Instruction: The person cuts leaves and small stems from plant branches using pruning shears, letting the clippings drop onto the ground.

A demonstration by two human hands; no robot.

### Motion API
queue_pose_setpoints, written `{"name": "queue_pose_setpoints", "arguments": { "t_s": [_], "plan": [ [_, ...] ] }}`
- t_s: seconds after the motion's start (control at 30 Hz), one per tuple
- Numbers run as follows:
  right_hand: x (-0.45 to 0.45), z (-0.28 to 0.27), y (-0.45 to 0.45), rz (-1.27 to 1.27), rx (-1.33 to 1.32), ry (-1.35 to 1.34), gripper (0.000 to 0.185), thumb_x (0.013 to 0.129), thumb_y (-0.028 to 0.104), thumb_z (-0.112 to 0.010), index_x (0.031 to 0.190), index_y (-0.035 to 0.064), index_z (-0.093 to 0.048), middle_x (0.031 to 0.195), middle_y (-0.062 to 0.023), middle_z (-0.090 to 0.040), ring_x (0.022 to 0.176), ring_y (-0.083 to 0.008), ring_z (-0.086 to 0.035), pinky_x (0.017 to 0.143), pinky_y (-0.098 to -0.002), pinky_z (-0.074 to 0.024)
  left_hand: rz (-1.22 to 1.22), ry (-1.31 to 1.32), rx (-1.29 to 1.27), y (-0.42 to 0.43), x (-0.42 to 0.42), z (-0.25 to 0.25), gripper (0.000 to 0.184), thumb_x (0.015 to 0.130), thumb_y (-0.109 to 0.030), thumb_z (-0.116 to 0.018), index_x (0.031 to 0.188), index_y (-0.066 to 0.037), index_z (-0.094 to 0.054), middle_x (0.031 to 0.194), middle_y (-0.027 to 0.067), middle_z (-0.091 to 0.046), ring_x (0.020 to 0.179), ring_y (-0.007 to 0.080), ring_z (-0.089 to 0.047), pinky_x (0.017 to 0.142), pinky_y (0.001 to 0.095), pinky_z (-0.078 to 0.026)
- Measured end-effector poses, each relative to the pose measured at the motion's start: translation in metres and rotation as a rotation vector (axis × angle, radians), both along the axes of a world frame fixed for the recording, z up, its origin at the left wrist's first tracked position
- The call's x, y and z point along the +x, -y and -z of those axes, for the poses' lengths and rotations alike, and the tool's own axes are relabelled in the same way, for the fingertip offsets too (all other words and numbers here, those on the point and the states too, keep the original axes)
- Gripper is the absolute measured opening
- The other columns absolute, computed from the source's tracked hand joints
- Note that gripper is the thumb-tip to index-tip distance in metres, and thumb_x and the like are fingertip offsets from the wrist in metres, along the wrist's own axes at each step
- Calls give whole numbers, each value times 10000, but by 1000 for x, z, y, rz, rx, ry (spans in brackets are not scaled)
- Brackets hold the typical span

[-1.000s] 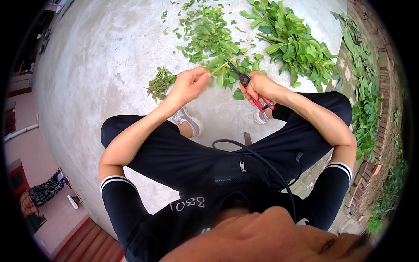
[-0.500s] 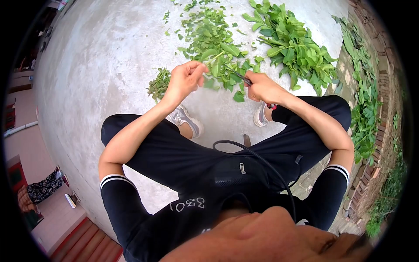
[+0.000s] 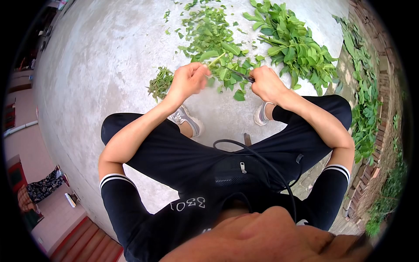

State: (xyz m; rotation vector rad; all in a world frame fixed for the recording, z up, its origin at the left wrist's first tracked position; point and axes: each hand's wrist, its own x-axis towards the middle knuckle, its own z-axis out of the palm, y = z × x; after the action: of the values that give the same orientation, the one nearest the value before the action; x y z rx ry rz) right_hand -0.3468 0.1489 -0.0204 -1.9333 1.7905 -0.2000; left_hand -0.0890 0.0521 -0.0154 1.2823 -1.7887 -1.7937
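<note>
**Close work at the near edge of the scattered leaves (image 3: pixel 205 32)**

Left of the scattered leaves and nearer the person sits a small bunch of sprigs (image 3: pixel 158 83), set apart, perhaps so the two do not mix. Next comes the left hand (image 3: pixel 190 81), at their near left edge; its curled, blurred fingers appear to pinch a pale green stem (image 3: pixel 217 59). The stem points away over the scattered leaves, likely so that its far end is clear of the fingers. The dark blades of a cutter (image 3: pixel 241 75) reach in over the leaves' near side; whether they touch the stem I cannot tell. The right hand (image 3: pixel 267 84), off the near right edge, is closed round the cutter's hidden handles, presumably for a firm one-handed squeeze. Right of the scattered leaves lies a larger leafy heap (image 3: pixel 301 48), apparently kept separate too; farther right runs a strip of greenery (image 3: pixel 365 109).
</note>
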Motion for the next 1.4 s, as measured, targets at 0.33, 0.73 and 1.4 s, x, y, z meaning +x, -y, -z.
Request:
{"name": "queue_pose_setpoints", "arguments": {
  "t_s": [0.33,0.73,1.4],
  "plan": [
    [3,-20,2,-27,-313,-214,464,667,52,-576,1105,-81,-501,962,-261,-583,979,-423,-543,824,-496,-426,109,122,-461,-3,7,3,221,998,-182,-558,892,-5,-638,566,0,-534,495,50,-456,493,244,-382],
    [5,-11,2,-72,-323,-209,257,674,98,-602,881,-55,-596,732,-229,-619,763,-423,-626,690,-505,-488,244,195,-641,-15,-2,-12,193,987,-176,-588,931,1,-643,562,26,-528,509,67,-470,489,277,-410],
    [10,-10,5,273,746,1147,450,465,-78,-496,912,-56,-548,868,-161,-571,734,-246,-596,583,-324,-508,-22,79,-490,-19,-6,-11,233,1052,-239,-487,976,-49,-598,580,-8,-551,502,50,-420,497,251,-363]
  ]
}}
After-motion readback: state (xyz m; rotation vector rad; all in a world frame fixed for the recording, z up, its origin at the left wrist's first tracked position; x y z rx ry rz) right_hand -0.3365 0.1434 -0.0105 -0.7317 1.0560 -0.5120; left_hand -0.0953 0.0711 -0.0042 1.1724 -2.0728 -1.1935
